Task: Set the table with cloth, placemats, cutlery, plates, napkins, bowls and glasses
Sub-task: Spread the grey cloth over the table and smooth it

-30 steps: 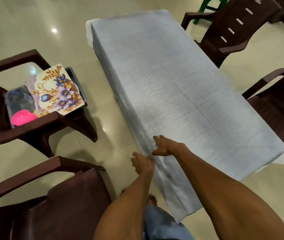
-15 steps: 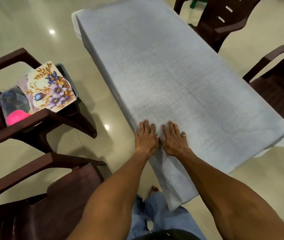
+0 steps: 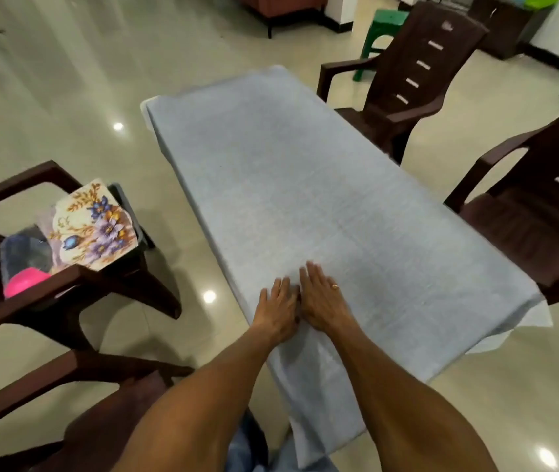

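A pale grey-blue cloth [image 3: 305, 185] covers the long table and hangs over its near edge. My left hand [image 3: 276, 306] and my right hand [image 3: 319, 298] lie side by side, palms down and fingers straight, pressing the cloth near the table's near left edge. A ring shows on my right hand. On a brown chair [image 3: 32, 267] to the left, a floral placemat [image 3: 95, 226] lies on top of a dark tray, beside a clear bag and a pink bowl [image 3: 24, 282].
Two more brown plastic chairs [image 3: 407, 83] [image 3: 537, 212] stand along the table's right side. Another brown chair [image 3: 66, 413] is at the bottom left by my legs. A green stool [image 3: 382, 32] stands at the back. The floor is glossy tile.
My hands went from gripping the cloth at the table's edge to lying flat on top of it, then slid slightly forward. The camera tilted up and shows more of the room.
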